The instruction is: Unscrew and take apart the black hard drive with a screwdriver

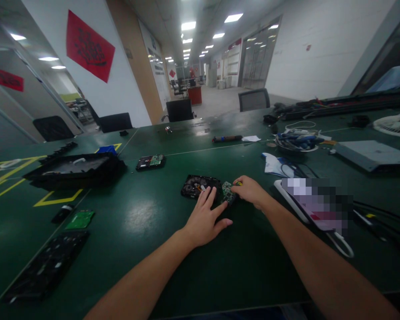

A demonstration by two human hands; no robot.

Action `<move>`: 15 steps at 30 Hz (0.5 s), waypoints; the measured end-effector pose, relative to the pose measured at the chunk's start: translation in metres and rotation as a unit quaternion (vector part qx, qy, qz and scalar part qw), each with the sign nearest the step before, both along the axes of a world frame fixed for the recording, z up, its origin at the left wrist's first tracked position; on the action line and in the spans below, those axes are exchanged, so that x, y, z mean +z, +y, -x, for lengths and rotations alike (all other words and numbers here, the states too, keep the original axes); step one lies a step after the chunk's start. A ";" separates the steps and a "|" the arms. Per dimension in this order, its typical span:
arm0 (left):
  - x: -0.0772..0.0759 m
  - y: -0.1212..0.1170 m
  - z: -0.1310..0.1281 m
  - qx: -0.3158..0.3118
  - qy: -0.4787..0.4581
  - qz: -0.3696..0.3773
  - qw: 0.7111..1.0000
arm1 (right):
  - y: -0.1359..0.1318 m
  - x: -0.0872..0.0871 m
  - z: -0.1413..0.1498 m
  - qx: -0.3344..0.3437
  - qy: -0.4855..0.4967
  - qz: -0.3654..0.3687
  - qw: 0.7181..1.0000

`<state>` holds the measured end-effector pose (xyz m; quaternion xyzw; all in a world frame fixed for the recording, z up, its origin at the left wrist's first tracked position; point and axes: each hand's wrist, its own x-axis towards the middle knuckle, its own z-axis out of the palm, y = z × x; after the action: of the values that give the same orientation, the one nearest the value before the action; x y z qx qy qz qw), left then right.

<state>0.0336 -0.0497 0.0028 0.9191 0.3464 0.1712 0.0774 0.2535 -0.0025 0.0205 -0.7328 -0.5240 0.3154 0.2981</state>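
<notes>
A black, opened hard drive lies on the green table in front of me. Over its right side my left hand is spread, palm down, with fingertips on or just above the drive. A green circuit board sits right beside the drive, and my left forefinger reaches its lower edge. My right hand is closed in a pinch at the board's upper right corner. A small yellow-and-black object shows between those fingers; its kind is unclear. Whether they also grip the board I cannot tell.
Another hard drive lies further left, beyond it a black tray. A green board and a long black panel are at near left. To the right are a phone-like device, cables, a bowl of parts and a grey box.
</notes>
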 end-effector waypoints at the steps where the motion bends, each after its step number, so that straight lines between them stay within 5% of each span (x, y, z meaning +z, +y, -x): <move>1: -0.001 0.002 0.002 0.002 -0.021 -0.016 1.000 | 0.001 0.000 0.000 -0.015 0.027 0.002 1.000; 6: 0.002 0.020 0.019 0.102 -0.140 -0.041 0.984 | 0.004 0.007 -0.004 -0.059 0.135 -0.053 0.988; 10: 0.010 0.034 0.033 0.193 -0.149 0.042 0.969 | 0.001 0.015 -0.008 -0.088 0.143 -0.176 0.970; 15: 0.016 0.037 0.037 0.262 -0.120 0.075 0.955 | -0.008 0.013 0.004 0.018 0.029 -0.315 0.948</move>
<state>-0.0031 -0.0131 0.0183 0.7601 0.5753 0.2681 0.1391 0.2492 -0.0105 0.0332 -0.5825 -0.6012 0.1604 0.5230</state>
